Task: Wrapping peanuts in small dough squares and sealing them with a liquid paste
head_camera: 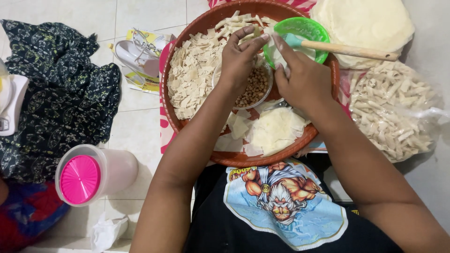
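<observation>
The left hand [239, 58] and the right hand [300, 77] meet over the far half of a round brown tray [178, 119] that rests on the tiled floor [136, 126]. Both hands pinch one small pale dough strip [257, 32] between thumb and fingertips; the remaining fingers are curled, not spread.

**Handling.** The strip appears thin, light and soft. It probably tears or creases under firm pressure. The best grip is likely at its two ends, with fingertips only.

**Items on the tray**
- A heap of cut dough pieces [192, 75] fills the left side.
- A clear bowl of brown peanuts [255, 89] sits directly beneath the left hand.
- Flat dough sheets [274, 131] lie at the near edge.
- A green bowl [307, 30] sits at the far right rim, with a brush [347, 48] across it, wooden handle pointing right.

**Packages and printed surfaces**
- A clear plastic bag of rolled pieces [393, 107] lies right of the tray; it is bulging and carries no visible label.
- A stack of round dough sheets [365, 23] lies above the bag.
- A translucent jar with a pink lid [79, 179] lies on its side at lower left.
- A yellow printed paper [150, 84] lies left of the tray, under a pale sandal [136, 56].
- A dark patterned cloth [61, 98] covers the floor at far left.
</observation>
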